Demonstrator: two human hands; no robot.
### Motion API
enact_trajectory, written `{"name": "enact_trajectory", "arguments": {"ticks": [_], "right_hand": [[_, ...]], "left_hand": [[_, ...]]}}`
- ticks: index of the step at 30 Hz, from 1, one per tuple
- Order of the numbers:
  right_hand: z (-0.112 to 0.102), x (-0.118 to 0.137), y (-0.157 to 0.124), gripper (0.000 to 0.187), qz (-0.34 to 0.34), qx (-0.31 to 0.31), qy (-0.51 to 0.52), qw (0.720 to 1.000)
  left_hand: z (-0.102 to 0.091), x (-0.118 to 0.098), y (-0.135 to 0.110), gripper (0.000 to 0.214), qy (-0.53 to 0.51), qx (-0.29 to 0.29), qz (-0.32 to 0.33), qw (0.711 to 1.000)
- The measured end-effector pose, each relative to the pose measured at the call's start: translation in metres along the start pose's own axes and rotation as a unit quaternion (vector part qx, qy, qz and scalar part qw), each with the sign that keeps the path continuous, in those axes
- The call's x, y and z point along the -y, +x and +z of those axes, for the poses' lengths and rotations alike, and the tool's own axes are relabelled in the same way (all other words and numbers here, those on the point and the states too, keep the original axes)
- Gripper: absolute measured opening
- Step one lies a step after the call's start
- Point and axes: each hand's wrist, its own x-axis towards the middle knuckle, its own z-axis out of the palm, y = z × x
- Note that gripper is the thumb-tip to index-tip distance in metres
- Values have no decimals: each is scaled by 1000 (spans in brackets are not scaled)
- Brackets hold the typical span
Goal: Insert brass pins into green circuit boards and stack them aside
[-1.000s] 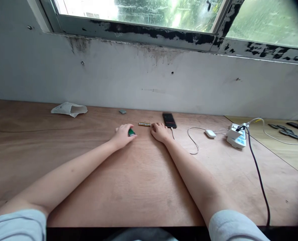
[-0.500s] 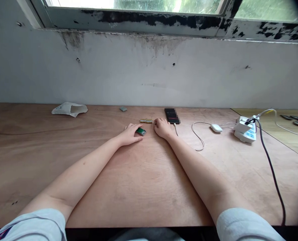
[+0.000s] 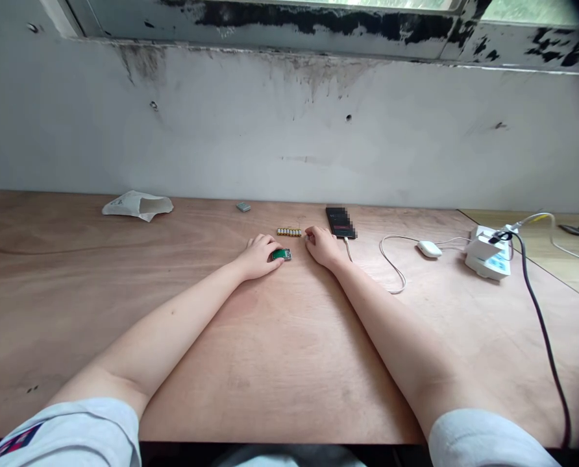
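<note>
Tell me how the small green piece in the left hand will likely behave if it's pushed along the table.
The small green piece is probably stiff, since its edges look straight in the left hand. Its flat, blocky shape suggests it would slide rather than roll. It's likely light, being small enough to fit between thumb and fingers.

crumpled white packet [image 3: 123, 205], stained wall [image 3: 221, 143], peeling window frame [image 3: 319, 27]

Two hands [image 3: 259, 257], one green piece [image 3: 280, 254], one striped strip [image 3: 289, 232], one grey block [image 3: 243, 207], one pouch [image 3: 136, 206], one black slab [image 3: 339, 222], one white puck [image 3: 430, 249] are showing.
</note>
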Motion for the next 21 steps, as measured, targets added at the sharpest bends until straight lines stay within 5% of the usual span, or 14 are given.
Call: {"name": "enact_trajectory", "arguments": {"ticks": [6, 17, 21], "right_hand": [[2, -2, -1, 31, -54, -1, 95, 994], [4, 1, -1, 43, -51, -38, 225, 972], [3, 2, -1, 32, -64, -36, 234, 970]], "left_hand": [[0, 0, 1, 36, 10, 5, -3, 1000], [2, 0, 2, 35, 16, 5, -7, 1000], [3, 1, 1, 35, 18, 0, -5, 1000]]}}
